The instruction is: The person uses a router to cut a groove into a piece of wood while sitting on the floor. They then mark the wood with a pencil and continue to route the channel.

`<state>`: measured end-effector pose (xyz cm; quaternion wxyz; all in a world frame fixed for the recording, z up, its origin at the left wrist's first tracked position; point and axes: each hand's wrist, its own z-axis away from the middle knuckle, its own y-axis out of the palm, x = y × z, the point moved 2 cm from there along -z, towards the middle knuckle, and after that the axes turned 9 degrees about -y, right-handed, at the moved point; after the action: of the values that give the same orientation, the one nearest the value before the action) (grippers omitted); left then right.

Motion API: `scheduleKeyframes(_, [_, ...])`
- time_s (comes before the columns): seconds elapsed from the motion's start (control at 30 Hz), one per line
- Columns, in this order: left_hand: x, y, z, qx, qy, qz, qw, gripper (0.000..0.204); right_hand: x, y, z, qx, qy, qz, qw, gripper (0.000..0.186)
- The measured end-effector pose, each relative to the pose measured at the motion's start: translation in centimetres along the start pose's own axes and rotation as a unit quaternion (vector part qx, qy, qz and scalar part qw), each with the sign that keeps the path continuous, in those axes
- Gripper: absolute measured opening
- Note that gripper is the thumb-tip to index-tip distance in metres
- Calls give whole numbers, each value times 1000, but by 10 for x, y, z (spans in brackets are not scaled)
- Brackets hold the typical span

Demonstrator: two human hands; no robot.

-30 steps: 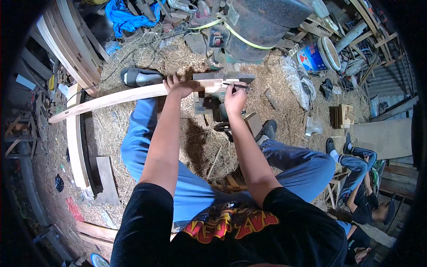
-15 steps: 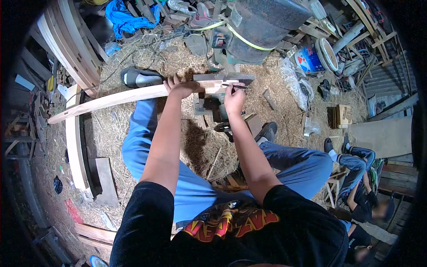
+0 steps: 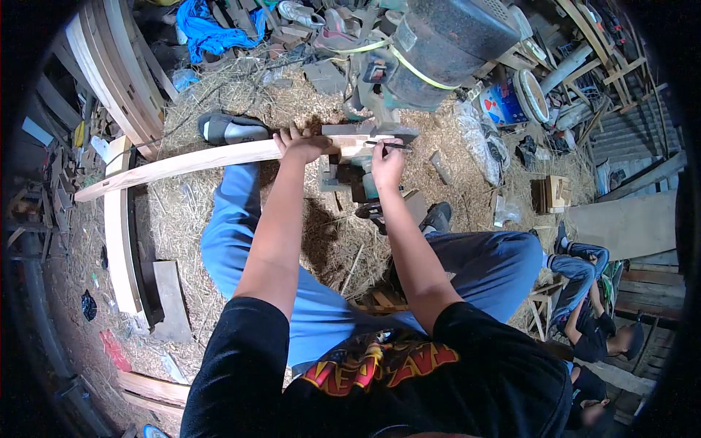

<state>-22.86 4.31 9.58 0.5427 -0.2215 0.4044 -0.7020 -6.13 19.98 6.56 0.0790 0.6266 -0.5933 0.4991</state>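
Observation:
A long, slightly curved pale wooden beam (image 3: 197,162) runs from the left to the metal stand in the middle. My left hand (image 3: 301,144) lies across it near its right part, fingers spread over the far edge. At the beam's cut right end, my right hand (image 3: 388,164) is closed around a thin dark pencil (image 3: 391,145), held nearly level against the wood. A dark metal bar (image 3: 401,134) lies along the beam's far side. Below the wood is a dark metal stand (image 3: 358,179), partly hidden by the beam and my right hand.
A large dark rounded machine housing (image 3: 453,55) with a yellow-green strap stands beyond the beam. Curved boards (image 3: 113,69) lean at the far left, and another board (image 3: 120,241) passes under the beam. A bucket (image 3: 504,102) stands right. Another person sits at far right.
The view has shifted slightly. My left hand still presses on the beam, and my right hand keeps the pencil at its end, with little other movement.

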Motion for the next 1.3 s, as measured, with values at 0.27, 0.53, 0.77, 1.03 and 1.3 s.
scheduleKeyframes(0.27, [7,10,-11,-32,-28,-5,999,89,17,0,-1,-34,-32,-23,999,15])
scheduleKeyframes(0.53, [7,9,-6,-37,-12,24,999,89,4,5,0,-13,-20,-36,999,17])
scheduleKeyframes(0.77, [10,4,-9,-9,-28,49,998,96,24,2,0,-9,-39,-19,999,14])
scheduleKeyframes(1.03, [12,18,-33,0,-52,-34,998,81,26,5,4,42,-31,11,999,11])
scheduleKeyframes(1.3, [7,4,-16,44,-1,-5,999,93,23,-1,0,48,48,-4,998,18])
